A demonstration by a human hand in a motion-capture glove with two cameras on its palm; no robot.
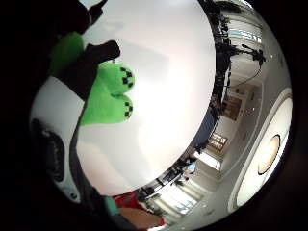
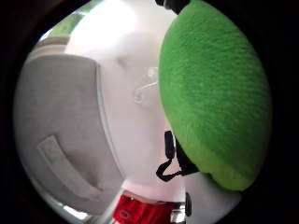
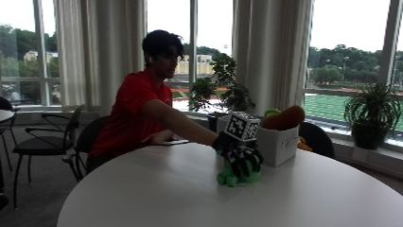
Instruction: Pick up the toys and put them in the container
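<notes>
The gloved right hand (image 3: 241, 158) has its grip closed around a green plush toy (image 3: 236, 176), fingers curled down over the top of it. In the outside view the toy sits low at the round white worktop (image 3: 189, 198), with its feet showing below the glove; whether it rests on the surface or is just lifted off cannot be told from that angle. The white container (image 3: 277, 144) stands just beside the hand on the far side, already holding an orange-brown toy (image 3: 284, 118) and a small green one (image 3: 271, 112) that rise above its rim. The little finger side palm view adds what the outside view hides: two green feet (image 1: 115, 91) with black checkered marks, projecting past a black gloved finger (image 1: 91, 62) that lies across the toy, with bare worktop (image 1: 163, 72) behind them. The thumb side palm view shows the toy's rounded green body (image 2: 215, 88) filling much of the field, close against the palm, and beside it a pale grey surface (image 2: 56, 121) whose identity cannot be determined. The person's red sleeve (image 3: 135, 101) and extended arm appear only in the outside view; the bare hand is not clearly visible.
</notes>
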